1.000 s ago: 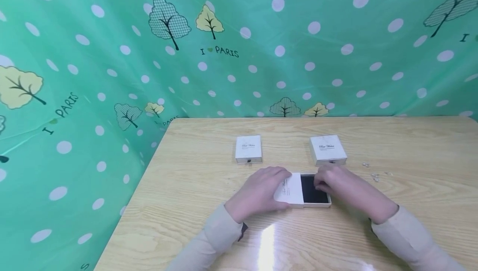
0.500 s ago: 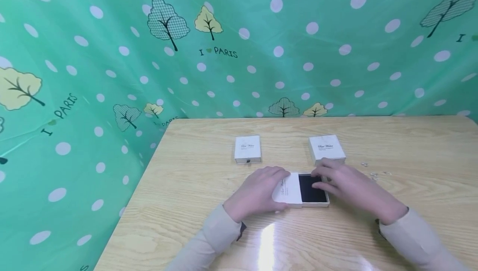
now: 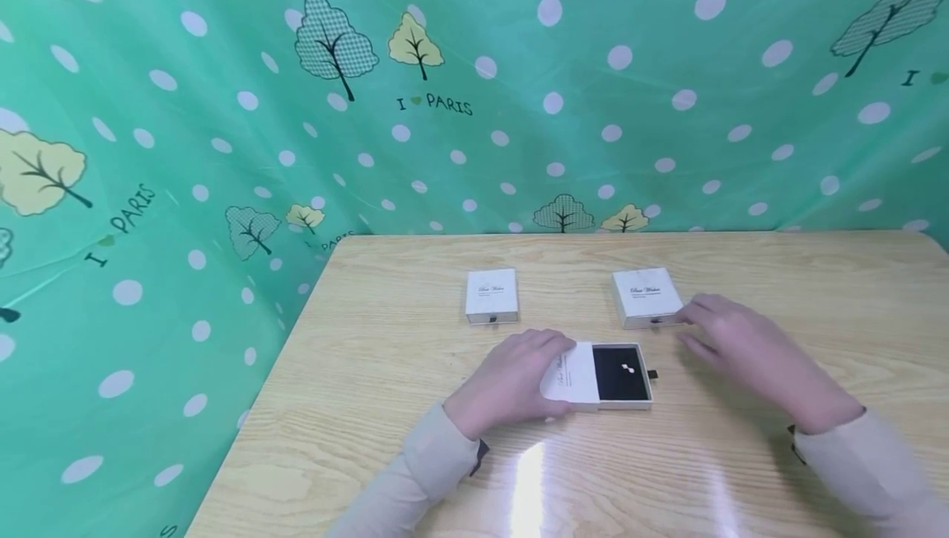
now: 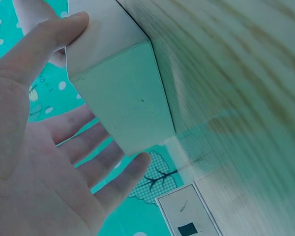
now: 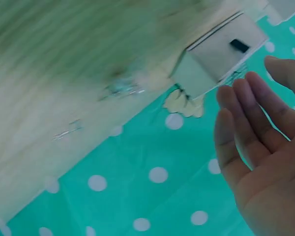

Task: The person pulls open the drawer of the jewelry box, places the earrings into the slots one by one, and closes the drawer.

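Note:
My left hand (image 3: pixel 511 377) holds the white sleeve (image 3: pixel 586 377) of a small gift box, fingers along the far side and thumb along the near side. From the sleeve's right end a black-lined drawer (image 3: pixel 614 385) is pulled partway out. Small shiny pieces (image 3: pixel 628 368), like jewellery, lie on its lining. In the left wrist view the thumb presses the box (image 4: pixel 128 103) from above. My right hand (image 3: pixel 756 357) hovers to the right of the drawer, holding nothing; the right wrist view shows its fingers (image 5: pixel 241 142) loosely bent.
Two similar white boxes stand farther back, one on the left (image 3: pixel 493 295) and one on the right (image 3: pixel 647 295), near the right fingertips. Loose silvery pieces (image 5: pixel 125 90) lie on the wooden table (image 3: pixel 385 291) in the right wrist view. A green dotted cloth (image 3: pixel 504 142) hangs behind.
My right hand has withdrawn from the drawer and moved right, its fingers parting. The shiny pieces on the black lining have come into view. My left hand stays on the sleeve.

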`<state>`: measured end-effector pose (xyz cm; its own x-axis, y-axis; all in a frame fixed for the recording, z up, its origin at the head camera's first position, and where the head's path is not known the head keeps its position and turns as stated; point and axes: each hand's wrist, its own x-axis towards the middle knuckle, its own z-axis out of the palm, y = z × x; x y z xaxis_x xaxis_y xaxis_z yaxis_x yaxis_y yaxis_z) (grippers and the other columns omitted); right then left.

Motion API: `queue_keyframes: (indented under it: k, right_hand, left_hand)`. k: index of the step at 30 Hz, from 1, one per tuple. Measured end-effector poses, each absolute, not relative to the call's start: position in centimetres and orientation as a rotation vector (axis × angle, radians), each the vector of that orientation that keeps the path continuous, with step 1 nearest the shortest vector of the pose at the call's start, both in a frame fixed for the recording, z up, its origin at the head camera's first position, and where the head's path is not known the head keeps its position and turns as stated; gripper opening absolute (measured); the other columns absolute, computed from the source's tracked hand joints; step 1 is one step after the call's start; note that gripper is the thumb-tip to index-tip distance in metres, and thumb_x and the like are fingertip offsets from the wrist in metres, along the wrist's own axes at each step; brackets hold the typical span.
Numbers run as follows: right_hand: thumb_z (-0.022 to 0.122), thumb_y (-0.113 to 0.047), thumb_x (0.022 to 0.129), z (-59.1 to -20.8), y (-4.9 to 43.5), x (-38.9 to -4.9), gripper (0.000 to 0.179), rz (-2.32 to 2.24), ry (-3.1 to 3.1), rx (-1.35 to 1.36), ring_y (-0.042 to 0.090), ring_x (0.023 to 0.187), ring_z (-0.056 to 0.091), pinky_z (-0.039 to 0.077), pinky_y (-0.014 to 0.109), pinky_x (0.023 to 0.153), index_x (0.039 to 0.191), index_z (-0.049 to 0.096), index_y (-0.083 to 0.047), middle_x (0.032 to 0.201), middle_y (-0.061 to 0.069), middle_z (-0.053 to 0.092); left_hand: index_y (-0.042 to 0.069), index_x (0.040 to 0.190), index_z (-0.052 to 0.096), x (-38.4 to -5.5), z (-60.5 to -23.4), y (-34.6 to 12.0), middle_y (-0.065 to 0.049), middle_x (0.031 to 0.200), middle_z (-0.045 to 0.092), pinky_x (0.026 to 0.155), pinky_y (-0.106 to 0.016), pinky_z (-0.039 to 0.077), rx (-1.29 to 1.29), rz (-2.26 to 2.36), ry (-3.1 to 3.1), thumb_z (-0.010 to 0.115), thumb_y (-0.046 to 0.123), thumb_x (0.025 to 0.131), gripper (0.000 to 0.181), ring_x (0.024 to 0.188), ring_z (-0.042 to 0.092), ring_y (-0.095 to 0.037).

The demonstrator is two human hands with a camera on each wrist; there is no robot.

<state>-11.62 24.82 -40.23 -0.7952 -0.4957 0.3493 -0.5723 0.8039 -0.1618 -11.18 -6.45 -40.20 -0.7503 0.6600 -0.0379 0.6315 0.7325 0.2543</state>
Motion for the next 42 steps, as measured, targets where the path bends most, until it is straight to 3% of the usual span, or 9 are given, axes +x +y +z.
queue_keyframes:
  k: [7, 19, 42]
  right_hand:
    - [0.073, -0.009, 0.086, -40.7, 26.4, -12.0, 0.027, 0.45, -2.889, 0.711, 0.036, 0.1, 0.066, 0.055, 0.056, 0.085, 0.11, 0.068, 0.0, 0.106, 0.016, 0.069]
    - [0.075, 0.0, 0.08, -41.6, 28.3, -12.6, 0.025, 0.356, -2.882, 0.677, 0.039, 0.098, 0.064, 0.055, 0.056, 0.084, 0.105, 0.069, 0.003, 0.103, 0.02, 0.068]
    - [0.073, 0.003, 0.083, -42.0, 29.2, -14.0, 0.011, 0.379, -2.995, 0.655, 0.024, 0.078, 0.065, 0.058, 0.045, 0.072, 0.093, 0.071, -0.001, 0.084, 0.005, 0.066]
  left_hand:
    - [0.016, 0.142, 0.051, -11.2, -40.4, -6.4, 0.002, 0.145, 0.053, 0.113, -0.033, 0.039, 1.039, 0.341, 2.8, 0.079, 0.051, 0.078, 0.079, 0.133, 0.049, -0.016]
    - [0.016, 0.143, 0.05, -11.4, -40.4, -6.4, 0.003, 0.145, 0.053, 0.114, -0.033, 0.037, 1.029, 0.338, 2.794, 0.08, 0.05, 0.078, 0.079, 0.135, 0.047, -0.015]
    - [0.016, 0.143, 0.05, -11.4, -40.6, -6.5, 0.003, 0.146, 0.052, 0.116, -0.032, 0.035, 1.04, 0.356, 2.785, 0.079, 0.05, 0.079, 0.079, 0.136, 0.046, -0.015]
